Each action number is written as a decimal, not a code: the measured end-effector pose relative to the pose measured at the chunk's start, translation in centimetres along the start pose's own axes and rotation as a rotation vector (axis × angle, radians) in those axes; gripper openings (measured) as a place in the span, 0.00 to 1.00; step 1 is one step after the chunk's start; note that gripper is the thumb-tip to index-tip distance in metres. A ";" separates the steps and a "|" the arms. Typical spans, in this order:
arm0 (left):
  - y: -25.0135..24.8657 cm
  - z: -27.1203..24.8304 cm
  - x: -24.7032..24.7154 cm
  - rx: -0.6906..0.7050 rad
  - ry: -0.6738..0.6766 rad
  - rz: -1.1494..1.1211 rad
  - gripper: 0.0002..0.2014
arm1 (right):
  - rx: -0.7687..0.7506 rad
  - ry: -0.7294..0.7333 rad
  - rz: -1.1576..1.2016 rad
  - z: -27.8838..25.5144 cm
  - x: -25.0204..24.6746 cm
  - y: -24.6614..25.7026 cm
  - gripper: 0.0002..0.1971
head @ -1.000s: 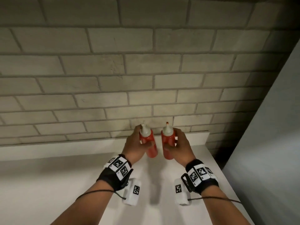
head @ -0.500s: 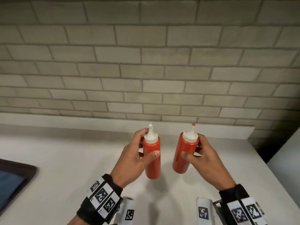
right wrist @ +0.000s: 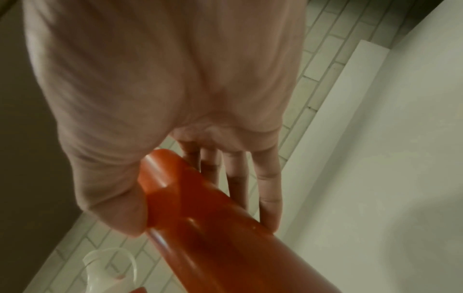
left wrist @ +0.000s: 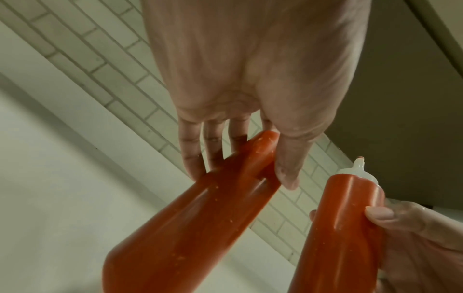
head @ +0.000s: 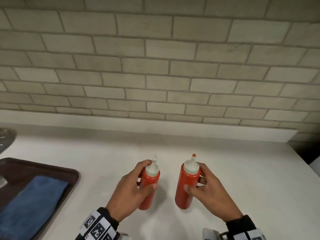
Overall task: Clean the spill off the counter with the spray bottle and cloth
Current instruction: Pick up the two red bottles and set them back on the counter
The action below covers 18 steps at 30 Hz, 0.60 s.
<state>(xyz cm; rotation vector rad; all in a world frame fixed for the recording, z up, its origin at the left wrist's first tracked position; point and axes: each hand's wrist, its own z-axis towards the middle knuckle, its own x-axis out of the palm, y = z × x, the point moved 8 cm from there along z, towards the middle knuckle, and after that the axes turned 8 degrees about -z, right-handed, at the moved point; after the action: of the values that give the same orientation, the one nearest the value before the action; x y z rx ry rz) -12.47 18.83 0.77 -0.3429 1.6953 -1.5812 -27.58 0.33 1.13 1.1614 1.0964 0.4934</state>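
Note:
Each hand holds a red squeeze bottle with a white nozzle, upright above the white counter (head: 242, 170). My left hand (head: 150, 174) grips the left bottle (head: 149, 187), thumb in front and fingers behind; the left wrist view shows the same hold, left hand (left wrist: 240, 174) around that bottle (left wrist: 200, 218). My right hand (head: 193, 176) grips the right bottle (head: 185, 186), whose nozzle has an orange tip. It shows again in the right wrist view, with the hand (right wrist: 200, 218) round the bottle (right wrist: 213, 228). A folded blue cloth (head: 29, 203) lies on a brown tray (head: 69, 172) at the left. No spray bottle or spill shows.
A brick-tile wall (head: 155, 66) with a low white ledge runs along the back of the counter. A metal rim (head: 7, 135) shows at the far left edge. The counter ends at the right, beside a dark gap (head: 304, 149).
Both bottles have come away from the back wall toward me, and further apart. The view has swung left and down, bringing the tray and blue cloth into sight.

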 end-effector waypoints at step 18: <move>1.5 18.8 -2.1 -0.011 -0.191 -0.008 0.31 | -0.034 -0.107 -0.043 19.6 0.7 -0.5 0.30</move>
<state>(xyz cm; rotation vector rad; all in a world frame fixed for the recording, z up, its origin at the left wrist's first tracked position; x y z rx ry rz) 2.20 6.89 1.51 -0.4904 1.5585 -1.4948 -10.14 -8.70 0.25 1.1196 1.0150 0.4112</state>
